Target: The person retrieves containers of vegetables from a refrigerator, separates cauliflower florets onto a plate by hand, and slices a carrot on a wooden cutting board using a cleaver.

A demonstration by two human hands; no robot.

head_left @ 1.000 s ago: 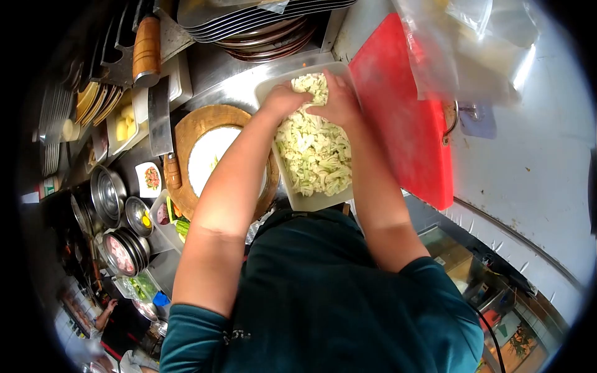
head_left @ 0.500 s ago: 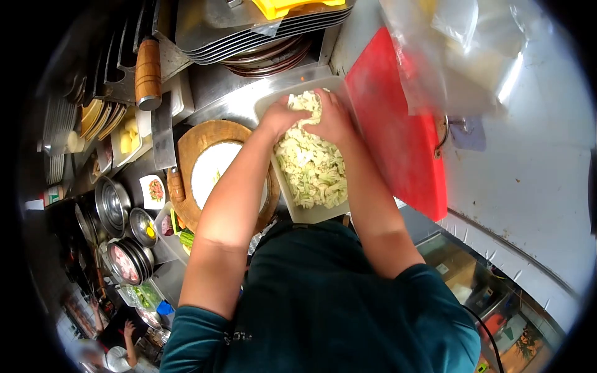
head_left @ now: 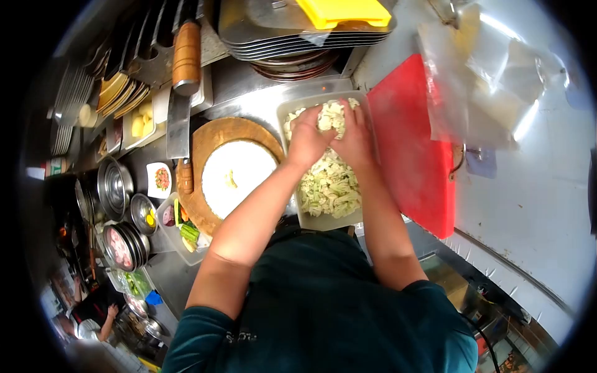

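A pale rectangular tub holds many cut cauliflower pieces. Both hands are inside its far half. My left hand lies over the pieces on the left, and my right hand is on the right. Between the two hands a clump of cauliflower is gathered, with the fingers curved around it and the thumbs close together. To the left of the tub is a round wooden board with a white round surface bearing a few scraps.
A red cutting board leans along the tub's right side. A cleaver lies left of the wooden board. Stacked trays stand beyond the tub. Metal bowls and a vegetable container are at left; another person is farther off.
The view has shifted, so the tub appears lower and farther right. My left hand has moved over more of the cauliflower, and both hands are still around a clump.
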